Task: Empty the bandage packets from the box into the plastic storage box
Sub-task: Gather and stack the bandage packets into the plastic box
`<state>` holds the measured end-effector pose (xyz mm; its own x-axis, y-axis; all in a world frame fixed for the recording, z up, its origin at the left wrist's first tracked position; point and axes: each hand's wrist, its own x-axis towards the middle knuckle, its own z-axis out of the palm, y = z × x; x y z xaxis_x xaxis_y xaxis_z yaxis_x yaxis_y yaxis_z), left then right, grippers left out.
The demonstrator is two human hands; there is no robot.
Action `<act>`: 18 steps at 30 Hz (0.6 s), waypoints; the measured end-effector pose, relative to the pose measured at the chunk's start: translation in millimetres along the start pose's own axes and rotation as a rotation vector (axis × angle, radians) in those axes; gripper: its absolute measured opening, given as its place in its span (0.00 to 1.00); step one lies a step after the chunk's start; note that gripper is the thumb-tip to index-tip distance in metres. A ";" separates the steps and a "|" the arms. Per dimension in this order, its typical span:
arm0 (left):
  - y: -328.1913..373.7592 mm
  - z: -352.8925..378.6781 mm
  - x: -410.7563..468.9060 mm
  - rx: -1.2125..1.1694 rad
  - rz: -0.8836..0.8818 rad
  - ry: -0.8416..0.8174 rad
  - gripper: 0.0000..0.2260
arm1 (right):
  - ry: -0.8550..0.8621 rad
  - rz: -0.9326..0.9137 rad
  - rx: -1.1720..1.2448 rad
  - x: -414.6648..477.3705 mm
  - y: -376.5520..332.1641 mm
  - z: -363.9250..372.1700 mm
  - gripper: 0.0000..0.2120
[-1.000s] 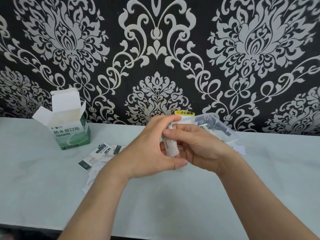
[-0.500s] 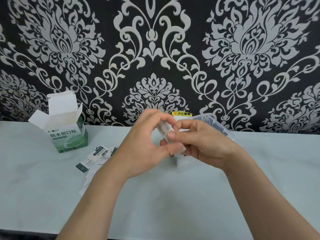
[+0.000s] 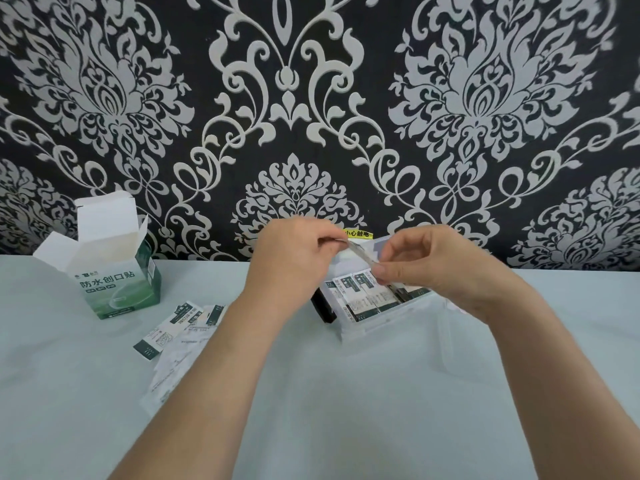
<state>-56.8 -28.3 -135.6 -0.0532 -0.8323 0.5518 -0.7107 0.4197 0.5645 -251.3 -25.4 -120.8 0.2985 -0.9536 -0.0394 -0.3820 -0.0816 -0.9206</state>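
Both hands hold one bandage packet point(image 3: 362, 255) edge-on above the clear plastic storage box point(image 3: 381, 323). My left hand point(image 3: 294, 268) pinches its far end, and my right hand point(image 3: 426, 268) pinches its near end. Several green-and-white packets point(image 3: 367, 296) lie inside the storage box. The green and white bandage box point(image 3: 114, 271) stands at the left with its flaps open. More packets point(image 3: 173, 323) lie loose on the table between that box and my left forearm.
A folded paper leaflet point(image 3: 173, 368) lies under my left forearm. A black object point(image 3: 322, 306) sits against the storage box's left side. A clear lid point(image 3: 460, 341) lies right of the box. Patterned wall with a yellow label point(image 3: 358, 233) stands close behind.
My hands have drawn apart and lifted slightly, turning the packet edge-on. The storage box and the packets inside it, hidden behind my hands before, now show.
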 end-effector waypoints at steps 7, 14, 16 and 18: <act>-1.4 29.8 26.1 0.376 -0.008 -0.473 0.12 | 0.239 0.146 -0.612 21.5 14.3 -2.4 0.11; 0.1 39.1 26.5 0.510 0.044 -0.785 0.17 | 0.231 0.135 -0.879 42.4 29.1 23.7 0.12; -1.9 40.6 26.1 0.509 0.044 -0.799 0.17 | 0.236 0.141 -0.907 45.9 34.2 27.8 0.12; -2.7 41.6 26.1 0.510 0.047 -0.806 0.17 | 0.233 0.140 -0.939 47.9 37.0 31.2 0.12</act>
<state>-85.4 -66.3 -148.2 -0.4213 -0.8977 -0.1290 -0.9057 0.4091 0.1116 -223.9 -65.0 -168.9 0.0557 -0.9974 0.0463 -0.9720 -0.0648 -0.2258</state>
